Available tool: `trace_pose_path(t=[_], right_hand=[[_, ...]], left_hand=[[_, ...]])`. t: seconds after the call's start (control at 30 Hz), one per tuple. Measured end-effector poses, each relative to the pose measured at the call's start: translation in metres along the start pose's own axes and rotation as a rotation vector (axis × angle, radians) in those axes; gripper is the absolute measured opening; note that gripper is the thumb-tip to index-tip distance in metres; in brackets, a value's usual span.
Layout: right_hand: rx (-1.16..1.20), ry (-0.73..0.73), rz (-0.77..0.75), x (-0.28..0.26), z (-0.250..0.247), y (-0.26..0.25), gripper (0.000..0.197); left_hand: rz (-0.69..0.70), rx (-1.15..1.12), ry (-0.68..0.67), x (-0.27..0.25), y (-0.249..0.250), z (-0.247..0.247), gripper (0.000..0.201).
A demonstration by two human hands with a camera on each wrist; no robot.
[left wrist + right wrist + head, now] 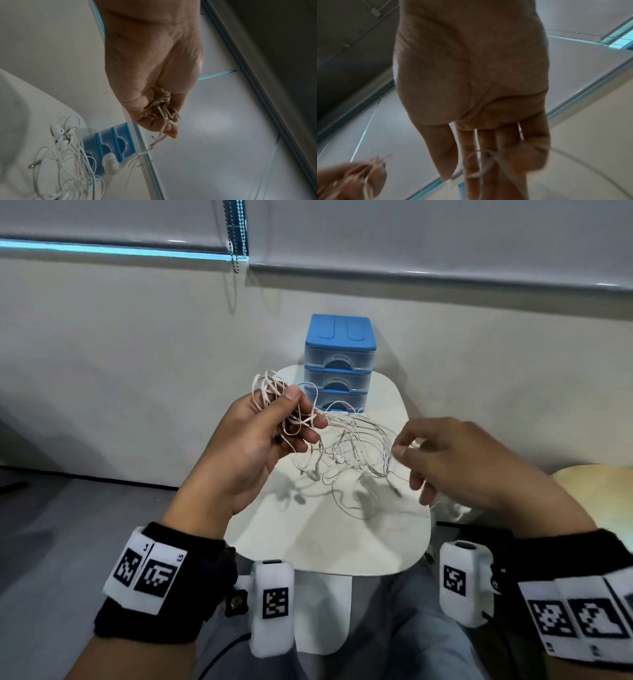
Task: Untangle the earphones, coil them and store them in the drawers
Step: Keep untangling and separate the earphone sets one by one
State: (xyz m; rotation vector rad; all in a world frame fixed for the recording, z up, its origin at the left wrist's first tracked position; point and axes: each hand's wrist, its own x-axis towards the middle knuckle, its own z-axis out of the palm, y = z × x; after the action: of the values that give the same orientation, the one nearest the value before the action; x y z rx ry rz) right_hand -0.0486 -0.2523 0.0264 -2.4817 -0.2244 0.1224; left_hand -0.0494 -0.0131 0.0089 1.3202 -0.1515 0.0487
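Left hand [260, 440] raised over the small white table [342, 542], fingers and thumb curled round a bunch of looped earphone cable; loops stick out above the thumb. Left wrist view: same bunch [164, 108] pinched at the fingertips, cords trailing down to the rest.

Earphones [349, 453]: white tangle, several cords and earbuds, partly lifted between the hands, partly lying on the table top mid-right. A metal plug [395, 491] hangs at the near right side of the tangle.

Right hand [455, 460] just right of the tangle, thumb and forefinger pinching a cord at its right edge, the other fingers loosely bent. Right wrist view is blurred: fingers [471, 155] long and close together, thin cords crossing them.

Drawers [339, 364]: blue-topped unit, three clear drawers stacked, all closed, at the far edge of the table against the wall. Lifted cords and the left fingertips overlap the lowest drawer front in the head view.

Around: bead chain [236, 234] of a window blind hanging above, wooden round surface [596, 484] at the right, the person's jeans [411, 628] under the table.
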Motion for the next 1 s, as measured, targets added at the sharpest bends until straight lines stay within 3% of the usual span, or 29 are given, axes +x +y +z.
trace_pose_path(t=[0.1,0.2,0.23,0.33,0.63,0.77,1.0], right_hand=[[-0.031,0.040,-0.034,0.002,0.018,0.003,0.008],[0.076,-0.063,-0.153,0.006,0.040,0.001,0.033],[0.099,-0.121,-0.195,0.007,0.047,0.000,0.033],[0.158,-0.209,-0.276,0.006,0.062,-0.004,0.013],[0.504,-0.125,-0.193,0.002,0.040,0.009,0.017],[0.642,-0.130,-0.137,0.001,0.041,0.009,0.016],[0.527,-0.040,-0.134,0.010,0.053,0.014,0.031]], left_hand=[[0.005,-0.014,-0.034,-0.004,0.002,0.006,0.028],[-0.004,-0.048,-0.057,-0.007,0.001,0.010,0.028],[-0.008,-0.055,-0.063,-0.008,0.001,0.011,0.028],[-0.020,-0.056,-0.069,-0.008,0.001,0.010,0.027],[-0.084,-0.074,0.046,-0.007,-0.016,-0.004,0.026],[-0.132,-0.104,0.090,-0.009,-0.027,-0.005,0.011],[-0.092,-0.098,0.042,-0.009,-0.031,-0.008,0.024]])
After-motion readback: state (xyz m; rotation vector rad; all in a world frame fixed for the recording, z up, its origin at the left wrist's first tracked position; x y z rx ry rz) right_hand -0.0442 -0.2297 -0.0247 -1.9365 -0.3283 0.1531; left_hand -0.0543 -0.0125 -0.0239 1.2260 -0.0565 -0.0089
